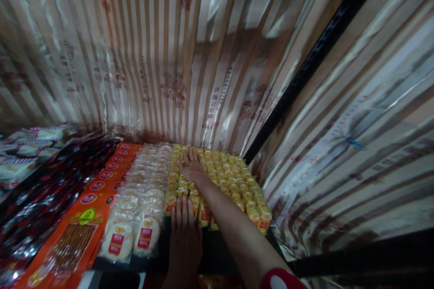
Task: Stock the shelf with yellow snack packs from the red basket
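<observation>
Rows of yellow-wrapped snack packets (233, 180) lie packed together on a dark shelf (217, 244). Across the top of them, toward the back left of the block, my right hand (191, 167) rests flat with its fingers stretched out. Lower down, my left hand (183, 221) lies palm down with straight fingers against the front of the left rows. Neither hand grips anything that I can see. Just left of my hands are two columns of round white crackers (146, 235) in clear wrappers.
Left of the crackers stand orange packs of stick snacks (73, 239), then dark red shiny packets (57, 194) and white packets (44, 137). Striped plastic sheeting (152, 54) hangs behind and to the right. A black metal post (298, 81) slants at the back right corner.
</observation>
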Action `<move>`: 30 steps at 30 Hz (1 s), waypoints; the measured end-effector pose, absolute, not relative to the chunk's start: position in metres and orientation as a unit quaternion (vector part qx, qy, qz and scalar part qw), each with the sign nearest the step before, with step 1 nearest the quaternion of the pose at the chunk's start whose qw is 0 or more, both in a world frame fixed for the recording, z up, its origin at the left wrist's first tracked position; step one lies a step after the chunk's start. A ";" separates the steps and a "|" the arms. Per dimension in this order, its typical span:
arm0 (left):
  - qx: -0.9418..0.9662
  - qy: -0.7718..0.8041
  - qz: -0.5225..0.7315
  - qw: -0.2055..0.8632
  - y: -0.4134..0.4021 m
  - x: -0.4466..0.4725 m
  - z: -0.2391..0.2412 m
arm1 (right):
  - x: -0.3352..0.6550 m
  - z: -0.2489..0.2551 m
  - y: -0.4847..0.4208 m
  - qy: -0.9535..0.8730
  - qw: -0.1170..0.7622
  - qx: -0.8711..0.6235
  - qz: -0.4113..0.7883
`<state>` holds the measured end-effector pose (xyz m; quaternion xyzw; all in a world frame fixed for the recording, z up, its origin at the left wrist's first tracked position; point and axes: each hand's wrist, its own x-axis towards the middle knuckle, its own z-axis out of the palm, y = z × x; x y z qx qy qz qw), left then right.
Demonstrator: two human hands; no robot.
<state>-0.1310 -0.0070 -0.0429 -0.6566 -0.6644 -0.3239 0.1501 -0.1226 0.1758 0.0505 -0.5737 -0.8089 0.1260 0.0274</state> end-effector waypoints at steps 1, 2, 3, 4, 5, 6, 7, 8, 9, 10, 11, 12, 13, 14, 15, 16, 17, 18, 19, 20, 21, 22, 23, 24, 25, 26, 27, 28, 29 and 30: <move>-0.656 -0.664 -0.325 0.150 -0.007 -0.131 -0.042 | -0.123 0.050 0.179 -0.810 0.026 -0.572 0.128; -0.657 -0.663 -0.325 0.149 -0.007 -0.131 -0.041 | -0.123 0.050 0.181 -0.812 0.027 -0.568 0.132; -0.659 -0.663 -0.324 0.148 -0.007 -0.131 -0.041 | -0.123 0.052 0.182 -0.813 0.033 -0.565 0.137; -0.659 -0.663 -0.323 0.146 -0.007 -0.131 -0.040 | -0.122 0.054 0.181 -0.813 0.047 -0.562 0.141; -0.660 -0.664 -0.320 0.143 -0.007 -0.131 -0.040 | -0.120 0.056 0.178 -0.814 0.072 -0.559 0.140; -0.660 -0.667 -0.316 0.140 -0.007 -0.131 -0.040 | -0.117 0.059 0.173 -0.814 0.112 -0.554 0.132; -0.660 -0.669 -0.311 0.138 -0.007 -0.131 -0.040 | -0.112 0.061 0.164 -0.812 0.168 -0.547 0.116; -0.661 -0.672 -0.305 0.138 -0.007 -0.132 -0.040 | -0.105 0.061 0.152 -0.807 0.237 -0.533 0.092; -0.663 -0.673 -0.298 0.138 -0.007 -0.132 -0.041 | -0.097 0.059 0.136 -0.793 0.315 -0.517 0.069; -0.666 -0.673 -0.292 0.139 -0.008 -0.133 -0.042 | -0.087 0.054 0.116 -0.770 0.391 -0.500 0.054; -0.668 -0.672 -0.286 0.139 -0.008 -0.133 -0.043 | -0.077 0.047 0.095 -0.747 0.454 -0.483 0.047; -0.670 -0.672 -0.282 0.140 -0.008 -0.133 -0.043 | -0.066 0.038 0.073 -0.728 0.498 -0.468 0.042; -0.671 -0.672 -0.280 0.140 -0.009 -0.134 -0.044 | -0.055 0.028 0.051 -0.724 0.515 -0.458 0.036; -0.671 -0.673 -0.279 0.140 -0.009 -0.134 -0.044 | -0.045 0.018 0.032 -0.725 0.510 -0.461 0.039; -0.670 -0.674 -0.278 0.140 -0.009 -0.134 -0.044 | -0.036 0.008 0.016 -0.733 0.496 -0.464 0.048; -0.668 -0.676 -0.278 0.139 -0.009 -0.134 -0.044 | -0.029 -0.001 0.005 -0.741 0.476 -0.469 0.063; -0.667 -0.677 -0.279 0.138 -0.010 -0.134 -0.043 | -0.023 -0.008 -0.003 -0.747 0.454 -0.481 0.071; -0.668 -0.676 -0.280 0.137 -0.010 -0.134 -0.043 | -0.019 -0.014 -0.006 -0.755 0.434 -0.486 0.075; -0.668 -0.675 -0.281 0.136 -0.010 -0.134 -0.043 | -0.016 -0.017 -0.005 -0.764 0.415 -0.487 0.079; -0.669 -0.675 -0.280 0.136 -0.010 -0.134 -0.043 | -0.014 -0.020 -0.003 -0.773 0.399 -0.487 0.079; -0.670 -0.674 -0.279 0.137 -0.011 -0.134 -0.043 | -0.013 -0.021 0.001 -0.780 0.388 -0.485 0.077; -0.671 -0.675 -0.277 0.136 -0.011 -0.134 -0.043 | -0.013 -0.022 0.005 -0.787 0.379 -0.481 0.074; -0.672 -0.675 -0.274 0.135 -0.011 -0.134 -0.043 | -0.012 -0.023 0.008 -0.792 0.374 -0.478 0.068; -0.673 -0.675 -0.271 0.134 -0.011 -0.134 -0.042 | -0.012 -0.024 0.010 -0.795 0.372 -0.476 0.062; -0.673 -0.677 -0.267 0.132 -0.011 -0.134 -0.042 | -0.012 -0.026 0.011 -0.797 0.373 -0.472 0.057; -0.673 -0.678 -0.263 0.132 -0.011 -0.134 -0.041 | -0.011 -0.027 0.012 -0.799 0.375 -0.468 0.053; -0.673 -0.680 -0.260 0.132 -0.011 -0.134 -0.040 | -0.011 -0.029 0.012 -0.800 0.377 -0.463 0.050; -0.672 -0.681 -0.258 0.133 -0.012 -0.134 -0.039 | -0.010 -0.030 0.012 -0.802 0.379 -0.459 0.048; -0.671 -0.682 -0.257 0.134 -0.012 -0.134 -0.038 | -0.010 -0.032 0.011 -0.804 0.380 -0.455 0.046; -0.671 -0.683 -0.257 0.135 -0.012 -0.134 -0.038 | -0.010 -0.033 0.011 -0.806 0.379 -0.452 0.044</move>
